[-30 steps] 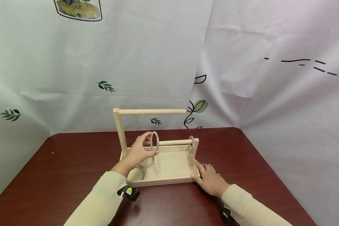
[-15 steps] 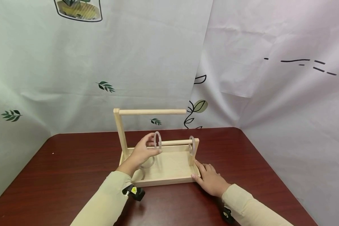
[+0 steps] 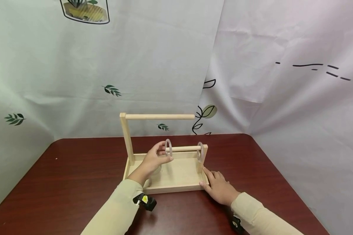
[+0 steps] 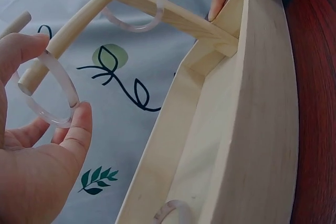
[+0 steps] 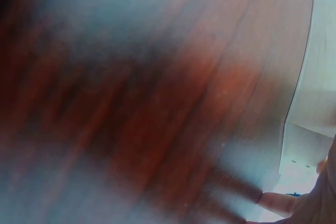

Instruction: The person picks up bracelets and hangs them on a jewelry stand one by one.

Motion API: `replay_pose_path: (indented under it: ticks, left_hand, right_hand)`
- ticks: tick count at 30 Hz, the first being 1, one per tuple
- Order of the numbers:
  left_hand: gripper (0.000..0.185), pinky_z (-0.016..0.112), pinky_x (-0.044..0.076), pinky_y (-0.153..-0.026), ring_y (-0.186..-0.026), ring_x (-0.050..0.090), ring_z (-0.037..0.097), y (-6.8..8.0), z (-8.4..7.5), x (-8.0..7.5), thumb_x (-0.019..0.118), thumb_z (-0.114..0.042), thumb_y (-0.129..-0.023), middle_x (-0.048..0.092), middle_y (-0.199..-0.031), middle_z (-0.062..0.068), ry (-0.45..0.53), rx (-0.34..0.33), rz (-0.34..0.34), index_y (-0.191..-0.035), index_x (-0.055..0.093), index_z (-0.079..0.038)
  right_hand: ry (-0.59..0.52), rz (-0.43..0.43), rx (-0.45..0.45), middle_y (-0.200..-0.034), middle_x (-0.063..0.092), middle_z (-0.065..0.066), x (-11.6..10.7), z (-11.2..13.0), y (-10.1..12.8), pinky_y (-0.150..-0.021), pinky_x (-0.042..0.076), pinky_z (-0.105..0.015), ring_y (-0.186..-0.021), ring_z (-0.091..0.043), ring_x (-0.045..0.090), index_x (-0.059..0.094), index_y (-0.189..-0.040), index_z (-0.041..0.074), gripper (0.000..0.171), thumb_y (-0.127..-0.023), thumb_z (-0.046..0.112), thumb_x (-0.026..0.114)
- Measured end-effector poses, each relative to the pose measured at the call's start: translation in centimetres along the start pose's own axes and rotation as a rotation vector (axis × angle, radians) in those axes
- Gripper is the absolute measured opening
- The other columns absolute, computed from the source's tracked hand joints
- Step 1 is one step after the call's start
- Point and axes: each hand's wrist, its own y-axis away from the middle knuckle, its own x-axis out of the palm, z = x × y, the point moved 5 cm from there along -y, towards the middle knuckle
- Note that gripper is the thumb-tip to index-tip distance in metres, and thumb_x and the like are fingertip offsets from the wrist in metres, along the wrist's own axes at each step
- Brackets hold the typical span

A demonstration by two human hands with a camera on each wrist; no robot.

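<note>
Left hand (image 3: 153, 160) pinches a clear ring (image 3: 168, 148) between thumb and fingers, ring upright, right at the free left end of the lower dowel (image 3: 182, 148). In the left wrist view the dowel tip (image 4: 29, 80) sits inside the ring (image 4: 52, 90), so it's just threaded on; thumb (image 4: 79, 129) under the ring, a fingertip (image 4: 23, 45) on top.

Second clear ring (image 3: 200, 150) already hangs on the same dowel at its right end, against the short post (image 3: 203, 158). Another ring (image 4: 170, 211) lies flat in the near-left part of the tray, mostly behind the left hand in the head view.

Right hand (image 3: 219, 186) rests on the near-right corner of the wooden tray (image 3: 176, 187), fingers fairly straight and spread, laid against the tray edge, gripping nothing. Right wrist view is blurred, only table surface and a bit of finger.

Tall post (image 3: 127, 138) rises from the tray's far-left corner with the upper dowel (image 3: 160, 116) sticking right, bare. Rack sits mid-table on the dark red table (image 3: 61, 182); white leaf-print cloth (image 3: 135, 65) behind.
</note>
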Motion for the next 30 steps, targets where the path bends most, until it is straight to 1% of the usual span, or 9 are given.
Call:
replay_pose_path:
  ticks: [7,10,16,20,21,25,30]
  left_hand:
    - [0.075,0.028,0.046,-0.089,-0.114,0.050,0.026,-0.2,0.6,0.8,0.070,0.000,-0.080,0.045,-0.127,0.018,0.074,-0.009,0.020,-0.146,0.035,-0.001]
    - [0.074,0.028,0.047,-0.088,-0.114,0.051,0.026,-0.3,0.8,1.0,0.070,0.000,-0.081,0.046,-0.127,0.017,0.081,-0.026,0.016,-0.146,0.036,-0.002]
    - [0.070,0.036,0.046,-0.094,-0.114,0.052,0.027,-0.4,1.0,1.5,0.070,-0.004,-0.084,0.055,-0.121,0.017,0.078,-0.055,0.010,-0.146,0.039,-0.007]
    - [0.070,0.039,0.043,-0.097,-0.117,0.052,0.027,-0.5,1.1,2.0,0.070,-0.003,-0.083,0.056,-0.121,0.018,0.120,-0.068,0.004,-0.146,0.039,-0.008]
    - [0.070,0.039,0.044,-0.097,-0.116,0.052,0.027,-0.5,1.1,2.1,0.070,-0.003,-0.084,0.056,-0.121,0.019,0.128,-0.063,0.006,-0.146,0.039,-0.007]
    - [0.070,0.034,0.045,-0.095,-0.110,0.054,0.022,-0.6,1.1,2.6,0.069,-0.001,-0.082,0.056,-0.121,0.019,0.187,-0.055,0.009,-0.146,0.039,-0.003]
    - [0.069,0.031,0.047,-0.092,-0.106,0.054,0.019,-0.6,1.2,3.0,0.069,-0.001,-0.081,0.056,-0.119,0.016,0.206,-0.054,0.013,-0.144,0.041,-0.002]
  right_hand:
    - [-0.007,-0.001,0.001,-0.131,0.049,-0.021,-0.1,0.1,0.2,-0.086,0.040,-0.069,-0.126,-0.037,0.043,0.033,-0.152,0.019,0.066,-0.097,0.053,0.048]
    - [-0.006,0.003,0.002,-0.132,0.048,-0.022,-0.1,0.1,0.2,-0.087,0.039,-0.069,-0.127,-0.037,0.042,0.032,-0.152,0.019,0.066,-0.097,0.053,0.048]
    - [-0.002,0.001,0.001,-0.132,0.049,-0.021,-0.1,0.1,0.1,-0.087,0.039,-0.069,-0.127,-0.037,0.042,0.032,-0.152,0.020,0.066,-0.097,0.053,0.047]
    - [-0.003,0.001,0.006,-0.133,0.048,-0.021,-0.2,0.2,0.2,-0.087,0.039,-0.069,-0.128,-0.037,0.042,0.032,-0.152,0.020,0.066,-0.097,0.053,0.047]
    - [-0.003,0.001,0.006,-0.133,0.048,-0.021,-0.2,0.2,0.2,-0.087,0.039,-0.069,-0.128,-0.037,0.042,0.032,-0.152,0.020,0.066,-0.097,0.053,0.047]
    - [-0.005,-0.001,0.005,-0.133,0.048,-0.021,-0.1,0.2,0.1,-0.087,0.039,-0.069,-0.127,-0.038,0.042,0.032,-0.152,0.019,0.066,-0.097,0.054,0.047]
    - [0.000,-0.007,-0.001,-0.132,0.048,-0.021,0.0,0.1,0.0,-0.087,0.039,-0.069,-0.126,-0.038,0.043,0.032,-0.152,0.018,0.067,-0.097,0.055,0.045]
